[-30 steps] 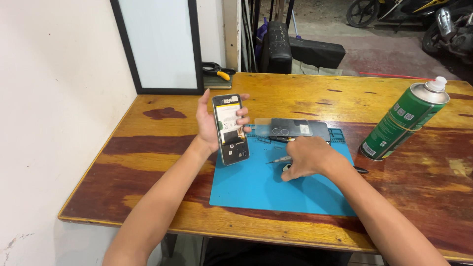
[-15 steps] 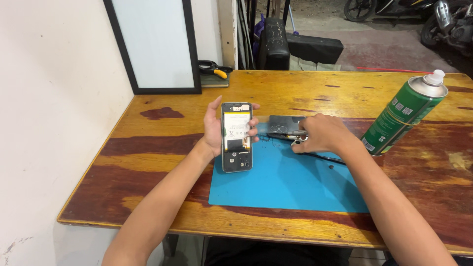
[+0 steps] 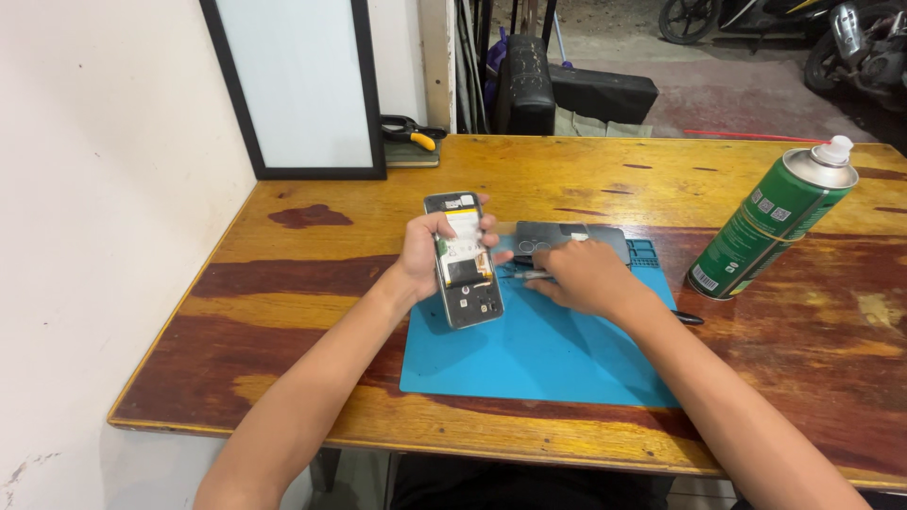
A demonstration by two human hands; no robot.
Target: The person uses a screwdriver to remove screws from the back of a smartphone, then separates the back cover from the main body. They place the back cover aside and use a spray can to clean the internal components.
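My left hand (image 3: 422, 257) holds an opened smartphone (image 3: 463, 262) with its back cover off, tilted up over the left edge of a blue work mat (image 3: 529, 354); its battery and circuit board show. My right hand (image 3: 581, 276) is closed around a thin screwdriver (image 3: 522, 275) whose tip points left toward the phone. Just behind my right hand, the dark back cover (image 3: 567, 238) lies flat on the mat's far edge.
A green spray can (image 3: 770, 224) with a white cap stands at the right on the wooden table (image 3: 312, 283). A black-framed white board (image 3: 298, 85) leans at the back left, with yellow-handled pliers (image 3: 413, 132) beside it. A small dark tool (image 3: 688, 318) lies by the mat's right edge.
My left hand has moved the phone to the right, closer to the mat's centre. My right hand has shifted from the mat up to the back cover, then to the phone with the screwdriver.
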